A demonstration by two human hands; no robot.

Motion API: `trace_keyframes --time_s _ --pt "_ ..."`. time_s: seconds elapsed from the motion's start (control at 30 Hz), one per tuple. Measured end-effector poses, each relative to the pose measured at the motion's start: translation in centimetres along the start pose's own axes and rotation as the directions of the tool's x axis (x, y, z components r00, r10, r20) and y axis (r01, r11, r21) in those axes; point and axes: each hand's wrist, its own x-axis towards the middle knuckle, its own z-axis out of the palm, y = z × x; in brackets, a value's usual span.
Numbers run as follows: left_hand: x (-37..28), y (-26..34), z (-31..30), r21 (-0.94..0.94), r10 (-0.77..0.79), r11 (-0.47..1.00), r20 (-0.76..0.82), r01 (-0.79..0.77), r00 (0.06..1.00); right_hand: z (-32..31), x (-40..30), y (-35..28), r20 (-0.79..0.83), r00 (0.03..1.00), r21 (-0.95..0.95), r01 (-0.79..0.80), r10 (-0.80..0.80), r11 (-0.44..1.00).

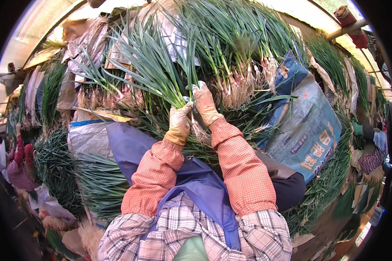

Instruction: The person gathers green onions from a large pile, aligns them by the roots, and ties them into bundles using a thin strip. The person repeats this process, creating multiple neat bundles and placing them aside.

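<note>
My left hand (179, 122), in a stained yellowish glove, is closed round a bunch of green garlic plants (160, 78); their long leaves fan up and to the left, and pale roots hang below the fist. Touching it on the right, my right hand (205, 102), gloved too, has its fingers at the stems of the upright leaves beside the bunch. Whether it grips a stem of its own, I cannot tell. Behind both hands lies a big heap of the same plants (235, 65), roots towards me. A smaller row with reddish bulbs (117, 94) lies to the left.
A blue woven sack (307, 127) is at the right, over loose leaves (326, 189). A white sack (89, 137) and a stack of green leaves (101, 186) lie left of my blue apron (134, 143). One person (19, 166) is at far left, another (372, 160) at far right.
</note>
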Motion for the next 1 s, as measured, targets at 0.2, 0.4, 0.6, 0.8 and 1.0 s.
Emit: trace_keyframes --time_s 0.2,0.4,0.6,0.8,1.0 --pt "1.5 7.0 -0.9 0.143 0.366 0.921 0.007 -0.364 0.930 -7.8 -2.7 0.5 0.541 0.777 -0.782 0.324 0.322 0.533" --pt "5.0 12.2 -2.1 0.467 0.291 0.864 -0.156 -0.189 0.944 -10.0 -0.5 0.3 0.240 0.970 -0.509 0.151 -0.028 0.848" --pt "1.8 9.8 -0.2 0.236 0.192 0.944 0.171 -0.230 0.966 -7.3 3.5 -1.2 0.121 0.933 -0.940 -0.002 0.339 0.342" --pt "2.4 3.4 0.2 0.375 -0.227 0.918 0.220 0.133 0.949 -7.6 -3.4 -0.8 0.436 0.899 -0.719 0.317 0.045 0.618" --pt "3.1 1.8 -1.1 0.120 -0.187 0.981 0.379 0.152 0.906 -10.0 -3.4 -0.5 0.115 0.992 0.497 -0.107 0.057 0.861"
